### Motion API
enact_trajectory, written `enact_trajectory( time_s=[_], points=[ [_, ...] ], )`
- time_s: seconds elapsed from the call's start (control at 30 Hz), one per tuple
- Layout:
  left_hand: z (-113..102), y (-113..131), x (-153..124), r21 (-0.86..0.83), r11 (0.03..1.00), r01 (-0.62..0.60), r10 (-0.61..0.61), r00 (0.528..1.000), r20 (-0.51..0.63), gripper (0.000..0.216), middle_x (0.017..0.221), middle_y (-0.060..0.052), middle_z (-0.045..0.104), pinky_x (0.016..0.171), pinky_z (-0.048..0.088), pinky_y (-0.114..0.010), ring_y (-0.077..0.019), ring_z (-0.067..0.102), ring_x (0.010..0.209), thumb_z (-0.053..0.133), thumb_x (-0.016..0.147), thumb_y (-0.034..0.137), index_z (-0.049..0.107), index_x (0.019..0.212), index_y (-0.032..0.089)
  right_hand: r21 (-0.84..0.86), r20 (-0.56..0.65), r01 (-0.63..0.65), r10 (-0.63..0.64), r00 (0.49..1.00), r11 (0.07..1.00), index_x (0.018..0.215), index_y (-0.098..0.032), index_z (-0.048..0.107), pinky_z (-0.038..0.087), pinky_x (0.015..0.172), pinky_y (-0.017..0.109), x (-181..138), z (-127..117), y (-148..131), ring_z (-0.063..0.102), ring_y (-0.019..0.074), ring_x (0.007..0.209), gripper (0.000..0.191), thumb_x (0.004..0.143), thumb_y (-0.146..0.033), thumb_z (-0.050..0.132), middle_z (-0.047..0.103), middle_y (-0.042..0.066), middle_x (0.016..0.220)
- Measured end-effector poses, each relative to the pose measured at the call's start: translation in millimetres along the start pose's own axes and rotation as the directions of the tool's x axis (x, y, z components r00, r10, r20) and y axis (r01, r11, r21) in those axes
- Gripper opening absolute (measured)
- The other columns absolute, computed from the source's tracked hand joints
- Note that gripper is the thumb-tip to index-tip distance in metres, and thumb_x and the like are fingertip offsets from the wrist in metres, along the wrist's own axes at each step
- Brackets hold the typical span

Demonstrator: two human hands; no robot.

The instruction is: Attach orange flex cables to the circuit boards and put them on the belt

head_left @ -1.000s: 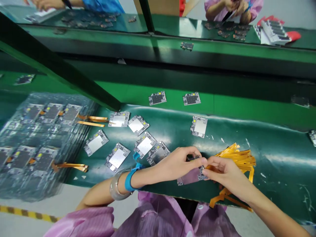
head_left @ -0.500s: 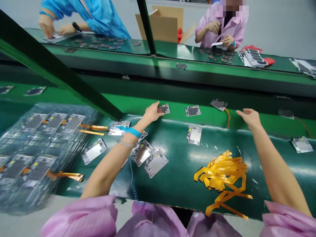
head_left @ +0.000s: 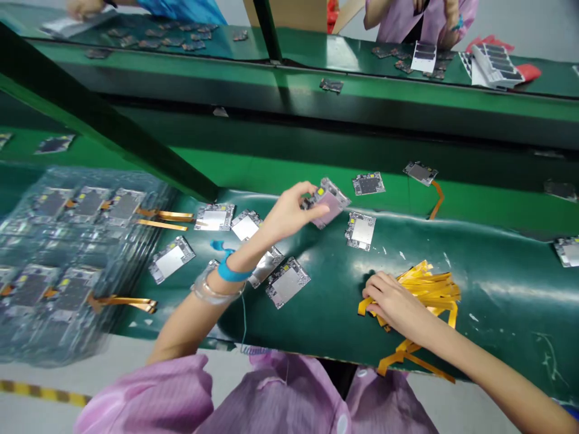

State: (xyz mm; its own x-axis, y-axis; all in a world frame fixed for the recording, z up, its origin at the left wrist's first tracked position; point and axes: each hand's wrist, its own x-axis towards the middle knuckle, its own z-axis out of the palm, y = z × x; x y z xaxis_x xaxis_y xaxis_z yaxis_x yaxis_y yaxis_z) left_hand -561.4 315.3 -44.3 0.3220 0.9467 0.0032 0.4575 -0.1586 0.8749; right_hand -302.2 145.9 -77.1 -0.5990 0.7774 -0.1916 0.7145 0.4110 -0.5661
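Note:
My left hand [head_left: 292,211] grips a circuit board [head_left: 333,204] by its left edge, thumb on the face and fingers behind, tilted above the bench edge. Down at the right, my right hand [head_left: 392,299] has its fingers curled on the left end of a heap of orange flex ribbon cables [head_left: 427,283]; a cable end pokes out by the fingertips. The contact under the fingers is partly hidden. Between the hands a loose circuit board [head_left: 362,231] lies on the bench. Several more boards, among them one board [head_left: 288,282], lie under and beside my left forearm.
A stack of clear plastic trays [head_left: 90,241] with boards and cables stands at left. A green post [head_left: 136,144] slants down beside it. On the green belt [head_left: 289,175] lie a board [head_left: 368,183] and another with a cable [head_left: 420,173]. Two people work across the line.
My left hand has lifted the board off the belt and drawn it rightward, nearer me. My right hand has come from above the belt down onto the cable heap. The view has tilted downward.

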Motion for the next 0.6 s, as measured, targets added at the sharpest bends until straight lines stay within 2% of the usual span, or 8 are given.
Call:
enact_trajectory(
  time_s=[0.07, 0.13, 0.23, 0.3, 0.37, 0.47, 0.6],
  points=[
    [10, 8, -24, -0.209, 0.973, 0.095, -0.062, 0.985, 0.159, 0.030, 0.098, -0.004, 0.064, 0.081, 0.046, -0.029, -0.0185, 0.060, 0.089, 0.074, 0.078, 0.032, 0.055, 0.095, 0.017, -0.001, -0.002, -0.002, 0.002, 1.000, 1.000, 0.083, -0.019, 0.061, 0.049, 0.083, 0.041, 3, -1, 2, 0.059, 0.0259, 0.093, 0.013, 0.093, -0.012, 0.062, 0.065, 0.007, 0.092],
    [19, 14, -47, -0.335, 0.909, 0.247, -0.145, 0.942, 0.301, 0.036, 0.098, -0.004, 0.065, 0.078, 0.049, -0.029, -0.0184, 0.061, 0.088, 0.075, 0.078, 0.032, 0.052, 0.102, 0.018, 0.092, -0.023, -0.009, 0.011, 1.000, 0.996, 0.082, -0.021, 0.057, 0.048, 0.084, 0.038, 3, -8, 2, 0.059, 0.0230, 0.092, 0.015, 0.096, -0.016, 0.058, 0.064, 0.005, 0.091],
    [32, 22, -77, -0.358, 0.852, 0.382, -0.217, 0.880, 0.423, 0.051, 0.093, -0.002, 0.065, 0.070, 0.051, -0.028, -0.0170, 0.062, 0.079, 0.074, 0.080, 0.031, 0.047, 0.122, 0.020, 0.405, -0.150, -0.131, 0.207, 0.967, 0.905, 0.095, -0.024, 0.052, 0.046, 0.073, 0.029, 0, -19, -7, 0.057, 0.0171, 0.078, 0.010, 0.103, -0.027, 0.048, 0.058, 0.000, 0.083],
    [39, 29, -93, -0.317, 0.867, 0.384, -0.222, 0.868, 0.444, 0.056, 0.094, -0.001, 0.066, 0.069, 0.051, -0.028, -0.0165, 0.062, 0.078, 0.071, 0.082, 0.030, 0.045, 0.132, 0.023, 0.586, -0.235, -0.169, 0.367, 0.900, 0.792, 0.105, -0.025, 0.049, 0.042, 0.062, 0.026, -2, -22, -18, 0.049, 0.0143, 0.066, 0.012, 0.102, -0.036, 0.049, 0.046, -0.005, 0.074],
    [45, 38, -106, -0.252, 0.903, 0.349, -0.211, 0.869, 0.447, 0.053, 0.095, -0.001, 0.067, 0.070, 0.050, -0.028, -0.0162, 0.062, 0.077, 0.068, 0.085, 0.029, 0.048, 0.134, 0.024, 0.668, -0.264, -0.171, 0.446, 0.855, 0.725, 0.107, -0.024, 0.052, 0.038, 0.057, 0.024, -3, -20, -28, 0.040, 0.0126, 0.059, 0.023, 0.096, -0.042, 0.059, 0.033, -0.008, 0.067],
    [52, 50, -119, -0.147, 0.943, 0.298, -0.202, 0.865, 0.459, 0.043, 0.083, 0.002, 0.066, 0.064, 0.047, -0.027, -0.0153, 0.059, 0.069, 0.062, 0.088, 0.027, 0.053, 0.131, 0.025, 0.682, -0.269, -0.213, 0.511, 0.816, 0.699, 0.095, -0.021, 0.061, 0.034, 0.053, 0.024, -1, -15, -39, 0.031, 0.0112, 0.053, 0.025, 0.090, -0.045, 0.067, 0.024, -0.009, 0.062],
    [56, 58, -130, -0.056, 0.963, 0.263, -0.209, 0.863, 0.461, 0.036, 0.074, 0.004, 0.061, 0.058, 0.041, -0.026, -0.0147, 0.054, 0.062, 0.057, 0.092, 0.029, 0.055, 0.127, 0.025, 0.660, -0.306, -0.245, 0.552, 0.776, 0.711, 0.088, -0.021, 0.067, 0.032, 0.051, 0.025, 0, -10, -40, 0.031, 0.0116, 0.051, 0.029, 0.090, -0.050, 0.064, 0.026, -0.008, 0.059]
  ],
)
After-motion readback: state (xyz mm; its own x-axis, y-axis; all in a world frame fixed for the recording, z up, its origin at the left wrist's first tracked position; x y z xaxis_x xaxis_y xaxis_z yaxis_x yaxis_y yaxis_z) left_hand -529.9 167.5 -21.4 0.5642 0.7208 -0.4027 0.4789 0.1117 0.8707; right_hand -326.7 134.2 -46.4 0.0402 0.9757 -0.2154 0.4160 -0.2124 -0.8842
